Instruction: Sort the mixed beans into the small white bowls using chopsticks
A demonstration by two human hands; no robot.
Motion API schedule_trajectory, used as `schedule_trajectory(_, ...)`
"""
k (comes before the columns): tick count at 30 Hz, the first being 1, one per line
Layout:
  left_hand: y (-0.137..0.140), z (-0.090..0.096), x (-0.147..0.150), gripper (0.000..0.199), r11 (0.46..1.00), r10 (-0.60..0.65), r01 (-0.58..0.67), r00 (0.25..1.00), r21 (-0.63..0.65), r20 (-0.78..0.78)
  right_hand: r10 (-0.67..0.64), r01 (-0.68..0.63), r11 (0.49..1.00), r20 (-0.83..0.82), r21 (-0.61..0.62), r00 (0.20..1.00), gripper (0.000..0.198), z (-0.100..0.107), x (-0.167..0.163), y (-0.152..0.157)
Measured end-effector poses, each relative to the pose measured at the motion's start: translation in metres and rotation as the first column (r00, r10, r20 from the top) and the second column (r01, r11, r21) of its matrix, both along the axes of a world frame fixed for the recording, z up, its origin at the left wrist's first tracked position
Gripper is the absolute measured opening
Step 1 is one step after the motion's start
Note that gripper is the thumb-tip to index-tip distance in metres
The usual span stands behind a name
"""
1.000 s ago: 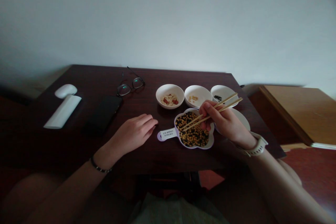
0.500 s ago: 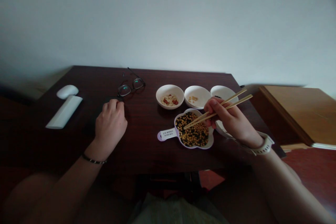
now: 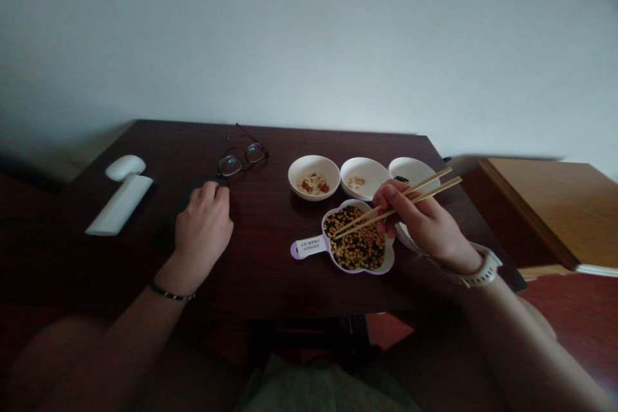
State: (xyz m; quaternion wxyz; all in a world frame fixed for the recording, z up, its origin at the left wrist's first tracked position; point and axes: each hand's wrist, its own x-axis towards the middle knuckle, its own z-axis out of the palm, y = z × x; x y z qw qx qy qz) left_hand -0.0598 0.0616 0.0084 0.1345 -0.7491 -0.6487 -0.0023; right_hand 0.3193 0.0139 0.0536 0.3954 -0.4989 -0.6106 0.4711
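Observation:
My right hand (image 3: 425, 222) grips a pair of wooden chopsticks (image 3: 410, 201), their tips apart among yellow and black beans (image 3: 357, 241) in a scalloped white dish (image 3: 389, 261) with a lilac handle and a printed label. Behind the dish stand three white bowls: the left bowl (image 3: 298, 170) holds pale flakes with reddish bits, the middle bowl (image 3: 367, 167) a few pale yellow beans, the right bowl (image 3: 410, 166) some black beans. Another white bowl (image 3: 408, 238) is mostly hidden under my right hand. My left hand (image 3: 203, 225), curled into a fist, rests on the table left of the dish.
Eyeglasses (image 3: 241, 159) lie beyond my left hand on the dark wooden table (image 3: 270, 270). At the left are a white rounded object (image 3: 125, 168) and a long white case-like piece (image 3: 120, 205). A brown wooden cabinet (image 3: 555, 206) stands to the right; a wall rises behind.
The chopstick tips have moved slightly left and down within the bean dish, and my right hand has shifted a little left. My left hand stays in place.

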Motion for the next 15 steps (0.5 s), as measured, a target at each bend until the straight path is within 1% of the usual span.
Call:
schedule_trajectory(2,0.0,0.0,0.0,0.044,1.0,-0.003,0.004,1.0,0.006,-0.019,0.023,-0.023,1.0,0.007,0.003,1.0,0.044,-0.001,-0.001,0.0)
schedule_trajectory(5,0.001,-0.001,-0.001,0.043,0.999,-0.019,0.019,1.0,0.029,0.001,0.033,-0.033,0.999,0.007,0.004,0.999,0.045,-0.003,-0.003,0.0)
schedule_trajectory(9,0.002,-0.006,-0.003,0.038,0.993,-0.081,0.073,0.993,0.093,0.081,0.032,-0.032,0.999,0.026,-0.009,0.999,0.046,-0.008,-0.005,0.0)
schedule_trajectory(11,0.003,-0.008,-0.001,0.037,0.98,-0.151,0.127,0.976,0.153,0.154,0.032,-0.032,0.999,0.025,-0.007,0.999,0.047,-0.009,-0.005,0.0)
schedule_trajectory(13,0.003,-0.008,0.005,0.035,0.955,-0.278,0.235,0.923,0.182,0.267,0.024,-0.024,1.0,0.022,-0.007,0.999,0.047,-0.009,-0.005,0.0)
schedule_trajectory(14,0.003,-0.007,0.009,0.033,0.935,-0.351,0.309,0.873,0.175,0.338,0.017,-0.017,1.0,0.02,-0.007,1.0,0.047,-0.008,-0.005,0.0)
schedule_trajectory(15,0.002,-0.006,0.013,0.031,0.901,-0.43,0.408,0.804,0.145,0.411,0.009,-0.009,1.0,0.018,-0.004,1.0,0.046,-0.007,-0.005,0.0)
